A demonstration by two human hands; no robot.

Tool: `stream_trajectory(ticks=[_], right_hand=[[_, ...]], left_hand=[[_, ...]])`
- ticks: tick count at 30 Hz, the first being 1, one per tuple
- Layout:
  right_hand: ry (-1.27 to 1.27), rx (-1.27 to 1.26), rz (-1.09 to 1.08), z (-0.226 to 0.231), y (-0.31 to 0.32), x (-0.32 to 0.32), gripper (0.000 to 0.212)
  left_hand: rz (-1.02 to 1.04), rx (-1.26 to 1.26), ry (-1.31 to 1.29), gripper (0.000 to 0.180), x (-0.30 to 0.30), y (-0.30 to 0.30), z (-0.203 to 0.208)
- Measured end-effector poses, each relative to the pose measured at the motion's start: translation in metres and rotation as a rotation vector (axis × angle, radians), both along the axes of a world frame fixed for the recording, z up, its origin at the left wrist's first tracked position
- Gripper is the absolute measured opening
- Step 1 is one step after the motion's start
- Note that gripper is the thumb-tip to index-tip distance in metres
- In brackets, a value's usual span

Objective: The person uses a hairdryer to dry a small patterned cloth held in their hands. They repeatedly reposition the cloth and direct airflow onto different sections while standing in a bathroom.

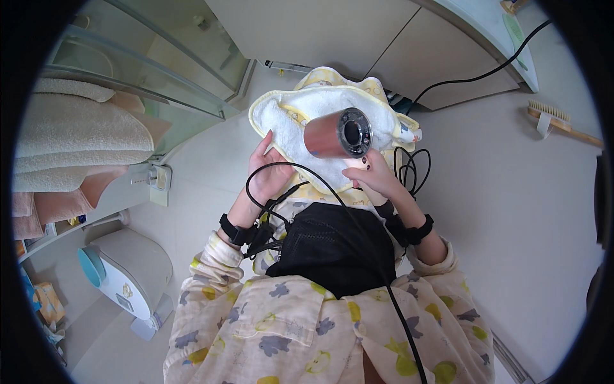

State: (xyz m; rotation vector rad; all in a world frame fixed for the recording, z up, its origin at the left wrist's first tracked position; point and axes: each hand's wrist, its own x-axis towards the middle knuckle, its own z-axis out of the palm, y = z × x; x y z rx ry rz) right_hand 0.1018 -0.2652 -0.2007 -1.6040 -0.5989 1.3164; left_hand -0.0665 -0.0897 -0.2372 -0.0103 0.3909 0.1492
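My right hand (pixel 378 178) is wrapped round the pale handle of a hair dryer (pixel 326 136). Its copper-pink barrel ends in a dark round opening that faces up and to the right. Below the barrel, a white terry cloth (pixel 288 131) with yellow edging and a yellow printed side lies spread over my lap. My left hand (pixel 272 174) grips the cloth's left edge, its thumb up along the trim and its other fingers partly hidden by the fabric. Whether the dryer is running cannot be seen.
Looped black cord (pixel 414 168) lies right of my right hand; another black cable (pixel 320 176) crosses before me. A cabinet (pixel 441 64) stands ahead, with a glass shower panel (pixel 173 83) to the left. Towels (pixel 83 128) hang nearby, above a toilet (pixel 137 262). A wooden brush (pixel 556 121) is at right.
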Motion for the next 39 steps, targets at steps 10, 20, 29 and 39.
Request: stream_trajectory(ticks=[10, 20, 29, 39], right_hand=[[-0.059, 0.036, -0.100, 0.0000, -0.0024, 0.0012, 0.037], [-0.093, 0.002, 0.054, 0.0041, -0.0065, 0.0015, 0.035], [-0.087, 0.033, 0.013, 0.0009, -0.0042, 0.0007, 0.035], [-0.083, 0.037, 0.014, 0.0055, -0.0073, 0.0029, 0.034]], left_hand=[[-0.099, -0.038, -0.024, 0.060, 0.0028, -0.0043, 0.0099], [0.030, -0.059, 0.038, 0.060, 0.0034, -0.0041, 0.0026], [-0.030, -0.016, 0.019, 0.057, 0.0032, -0.0013, 0.0009], [-0.022, 0.082, -0.001, 0.045, 0.0025, -0.0051, 0.0078]])
